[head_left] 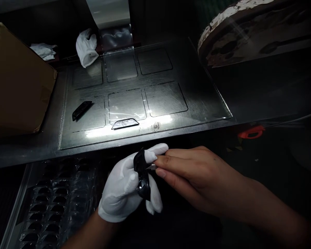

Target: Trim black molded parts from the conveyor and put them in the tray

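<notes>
Gripping a small glossy black part [142, 176], the left hand [126, 188], in a white glove, is closed round it near the middle of the head view, with the part standing roughly upright between the gloved fingers. The bare right hand [186, 173] comes in from the right, its fingertips [162, 160] pinched narrow on a small pale tab at the part's upper edge, touching the gloved fingertips; what the tab is made of cannot be told.

Beyond the hands lies the table [20, 148], carrying a clear flat plate [197, 103] marked with rounded rectangular outlines in two rows. A second black part [81, 110] lies on the plate's left side, tilted. A small pale trapezoid piece [124, 123] lies near the plate's near edge, well apart from the black part.

At the far edge, a loose white glove [86, 46] rests crumpled, with a white cloth [44, 51] to its left. A strip of clear film [114, 27] hangs down onto the far middle of the plate. A brown cardboard box [15, 79] stands at the left. A large round reel [248, 31] occupies the far right.

Below the table's near edge, at the left, a clear moulded tray [54, 200] with rows of pockets is seen; its contents cannot be told in the dim light. A red object [251, 132] sits at the right, just under the table's edge.
</notes>
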Tool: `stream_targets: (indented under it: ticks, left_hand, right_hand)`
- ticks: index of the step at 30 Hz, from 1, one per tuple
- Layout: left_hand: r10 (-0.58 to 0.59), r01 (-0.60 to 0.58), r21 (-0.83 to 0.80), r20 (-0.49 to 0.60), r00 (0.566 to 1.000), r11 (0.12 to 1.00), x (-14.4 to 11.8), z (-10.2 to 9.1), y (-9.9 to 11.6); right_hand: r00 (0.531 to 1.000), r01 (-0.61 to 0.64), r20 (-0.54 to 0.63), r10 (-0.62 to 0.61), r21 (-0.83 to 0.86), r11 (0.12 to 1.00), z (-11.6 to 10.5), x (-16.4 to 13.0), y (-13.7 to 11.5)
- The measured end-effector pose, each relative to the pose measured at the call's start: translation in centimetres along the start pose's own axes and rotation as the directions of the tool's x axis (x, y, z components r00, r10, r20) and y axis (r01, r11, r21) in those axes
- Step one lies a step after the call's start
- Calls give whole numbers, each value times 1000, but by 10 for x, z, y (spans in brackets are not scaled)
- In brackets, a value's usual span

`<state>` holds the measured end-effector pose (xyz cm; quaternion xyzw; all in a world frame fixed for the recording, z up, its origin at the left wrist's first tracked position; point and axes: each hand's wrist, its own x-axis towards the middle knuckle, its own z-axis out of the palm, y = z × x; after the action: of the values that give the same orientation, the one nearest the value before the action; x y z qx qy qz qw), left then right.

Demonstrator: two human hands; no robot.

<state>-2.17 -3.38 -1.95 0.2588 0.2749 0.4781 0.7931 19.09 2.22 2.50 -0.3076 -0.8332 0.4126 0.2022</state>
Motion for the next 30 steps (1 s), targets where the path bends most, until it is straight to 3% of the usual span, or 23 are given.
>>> stream_targets:
  ticks: [16,25,30]
  left_hand:
    - [-28,26,-53,-39,999,998,-5,5,-5]
    - [17,-19,-106,-20,1000,994,-5,9,-9]
    - [3,-12,-127,-74,997,992,-4,8,-10]
  right_hand:
    - [999,-46,11,46,-17,999,5,-6,-2]
    - [999,-33,-7,33,21,999,10,-10,0]
    - [998,-59,32,57,55,997,14,-15,-5]
